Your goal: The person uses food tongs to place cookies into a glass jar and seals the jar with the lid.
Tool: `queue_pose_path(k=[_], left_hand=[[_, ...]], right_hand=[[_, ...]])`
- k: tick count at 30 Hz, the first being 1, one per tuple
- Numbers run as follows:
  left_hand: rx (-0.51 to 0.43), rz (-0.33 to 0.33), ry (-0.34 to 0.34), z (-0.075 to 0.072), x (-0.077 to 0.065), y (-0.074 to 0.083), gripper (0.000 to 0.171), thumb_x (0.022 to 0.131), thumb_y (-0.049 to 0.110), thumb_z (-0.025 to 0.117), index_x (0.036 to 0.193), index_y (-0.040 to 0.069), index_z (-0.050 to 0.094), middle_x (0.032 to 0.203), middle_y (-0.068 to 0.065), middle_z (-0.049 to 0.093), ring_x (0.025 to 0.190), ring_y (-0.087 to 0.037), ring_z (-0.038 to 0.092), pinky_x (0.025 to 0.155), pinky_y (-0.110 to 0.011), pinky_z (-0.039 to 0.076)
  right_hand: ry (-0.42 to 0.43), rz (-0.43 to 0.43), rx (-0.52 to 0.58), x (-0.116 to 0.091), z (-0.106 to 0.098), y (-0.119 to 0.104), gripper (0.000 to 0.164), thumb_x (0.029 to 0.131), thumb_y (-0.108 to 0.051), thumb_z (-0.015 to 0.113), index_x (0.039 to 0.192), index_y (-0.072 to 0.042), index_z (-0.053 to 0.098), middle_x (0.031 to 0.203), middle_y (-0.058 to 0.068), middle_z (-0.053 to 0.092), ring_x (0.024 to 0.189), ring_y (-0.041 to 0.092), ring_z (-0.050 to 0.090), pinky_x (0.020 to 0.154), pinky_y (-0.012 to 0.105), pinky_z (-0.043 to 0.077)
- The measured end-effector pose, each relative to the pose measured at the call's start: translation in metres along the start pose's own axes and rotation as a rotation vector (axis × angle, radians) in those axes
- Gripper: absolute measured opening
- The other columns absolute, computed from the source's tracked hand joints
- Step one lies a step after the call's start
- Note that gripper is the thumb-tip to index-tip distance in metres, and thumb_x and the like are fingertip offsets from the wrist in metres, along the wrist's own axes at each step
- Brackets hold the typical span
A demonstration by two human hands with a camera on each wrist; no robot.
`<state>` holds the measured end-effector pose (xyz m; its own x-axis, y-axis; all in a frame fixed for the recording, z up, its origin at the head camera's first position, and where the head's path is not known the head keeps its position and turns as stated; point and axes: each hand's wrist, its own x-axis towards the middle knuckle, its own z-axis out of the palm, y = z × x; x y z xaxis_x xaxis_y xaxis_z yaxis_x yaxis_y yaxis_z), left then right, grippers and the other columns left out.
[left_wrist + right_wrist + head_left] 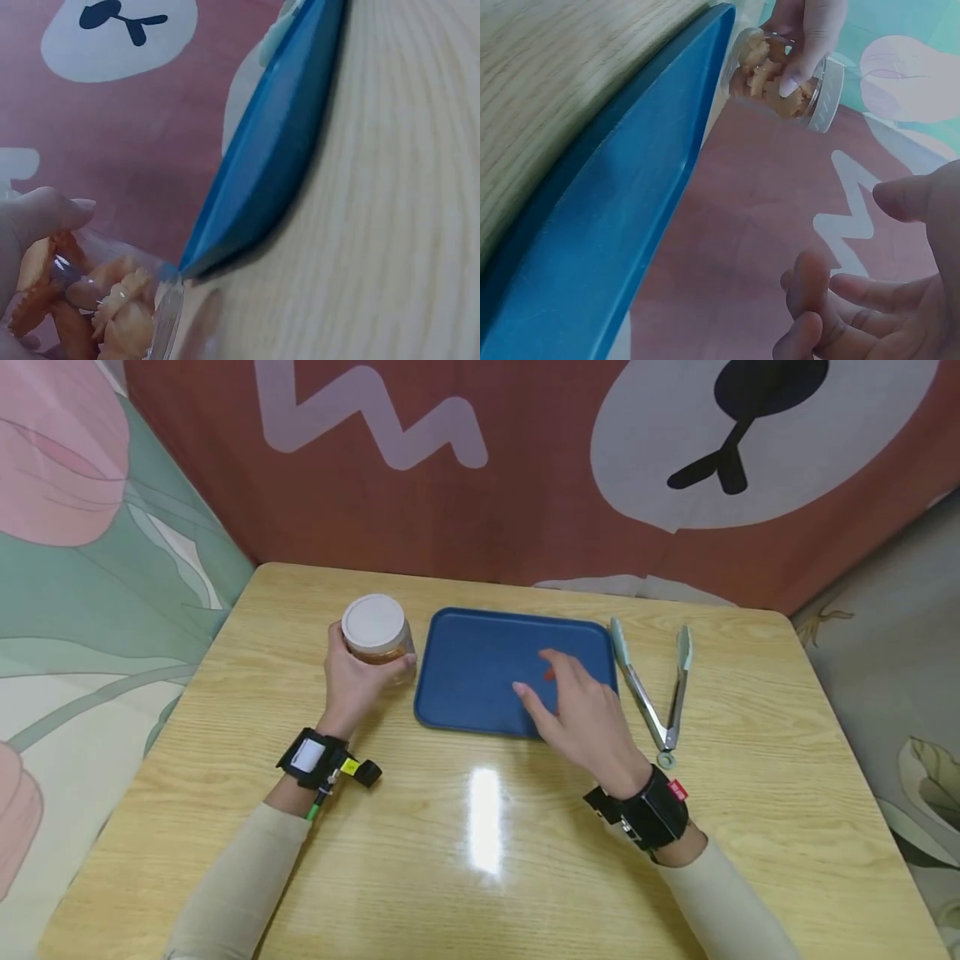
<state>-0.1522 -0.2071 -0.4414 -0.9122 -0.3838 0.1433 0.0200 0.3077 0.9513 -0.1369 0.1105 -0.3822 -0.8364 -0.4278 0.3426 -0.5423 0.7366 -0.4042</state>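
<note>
My left hand [354, 681] grips a clear plastic jar [384, 653] with a white screw lid [373, 620], left of the blue tray [480, 668]. Thumb and fingers wrap round its side. Through the jar wall, the left wrist view shows golden-brown snack pieces [124, 315] with crimped edges. My right hand [585, 718] hovers over the right part of the tray, thumb and fingers spread and loosely bent, holding nothing. In the right wrist view the lid [827, 97] is on the jar.
A pair of metal tongs [640, 689] with pale green tips lies spread apart on the wooden table [405, 852], right of the tray. Behind the table hangs a red-brown cloth [525, 518] with printed shapes.
</note>
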Motion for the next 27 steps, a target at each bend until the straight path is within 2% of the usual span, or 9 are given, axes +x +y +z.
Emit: queue_pose_path(k=[10,17,21,22,24,26,27], left_hand=[[0.057,0.013,0.022,0.004,0.007,-0.012,0.104,0.072,0.024,0.099,0.154,0.008,0.036,0.154,-0.015,0.052,0.143,-0.028,0.052,0.124,-0.047,0.041],[0.059,0.008,0.027,0.006,0.009,-0.013,0.105,0.073,0.025,0.098,0.154,0.007,0.035,0.155,-0.016,0.051,0.144,-0.029,0.052,0.125,-0.048,0.041],[0.074,0.012,0.01,0.007,0.012,-0.012,0.106,0.073,0.025,0.098,0.155,0.006,0.033,0.156,-0.017,0.051,0.145,-0.03,0.051,0.125,-0.047,0.041],[0.08,0.011,0.001,0.006,0.013,-0.011,0.107,0.073,0.025,0.098,0.155,0.007,0.032,0.156,-0.017,0.051,0.145,-0.03,0.051,0.125,-0.048,0.041],[0.093,0.008,-0.032,0.005,0.013,-0.01,0.11,0.074,0.028,0.098,0.157,0.008,0.03,0.157,-0.018,0.05,0.146,-0.031,0.051,0.125,-0.049,0.041],[0.11,0.0,-0.07,0.002,0.014,-0.008,0.114,0.074,0.032,0.098,0.159,0.008,0.026,0.158,-0.018,0.048,0.146,-0.032,0.049,0.125,-0.05,0.04],[0.119,-0.004,-0.088,-0.001,0.014,-0.008,0.117,0.074,0.034,0.098,0.161,0.008,0.024,0.158,-0.019,0.046,0.147,-0.032,0.048,0.125,-0.051,0.04]], right_hand=[[-0.014,-0.007,0.014,-0.006,0.004,0.003,0.057,0.104,-0.04,0.065,0.142,0.002,0.057,0.113,0.021,0.073,0.061,0.022,0.065,0.046,0.026,0.044],[-0.011,-0.013,0.008,-0.008,0.005,0.005,0.053,0.104,-0.038,0.066,0.139,0.001,0.06,0.109,0.018,0.072,0.066,0.023,0.067,0.049,0.028,0.048],[-0.037,-0.005,0.012,-0.009,0.007,0.008,0.056,0.103,-0.041,0.066,0.141,-0.001,0.059,0.111,0.019,0.072,0.068,0.024,0.067,0.051,0.031,0.05],[-0.048,-0.003,0.01,-0.01,0.008,0.01,0.059,0.103,-0.043,0.066,0.143,-0.001,0.057,0.112,0.02,0.072,0.073,0.025,0.068,0.054,0.034,0.053],[-0.07,0.009,0.003,-0.01,0.009,0.016,0.069,0.102,-0.049,0.066,0.149,-0.001,0.052,0.121,0.022,0.069,0.088,0.03,0.07,0.07,0.043,0.06],[-0.087,0.021,-0.012,-0.011,0.009,0.025,0.081,0.099,-0.055,0.068,0.154,0.0,0.045,0.132,0.025,0.064,0.109,0.037,0.068,0.09,0.053,0.059],[-0.089,0.029,-0.023,-0.012,0.009,0.03,0.088,0.096,-0.058,0.07,0.156,0.0,0.042,0.138,0.026,0.061,0.12,0.04,0.063,0.101,0.058,0.055]])
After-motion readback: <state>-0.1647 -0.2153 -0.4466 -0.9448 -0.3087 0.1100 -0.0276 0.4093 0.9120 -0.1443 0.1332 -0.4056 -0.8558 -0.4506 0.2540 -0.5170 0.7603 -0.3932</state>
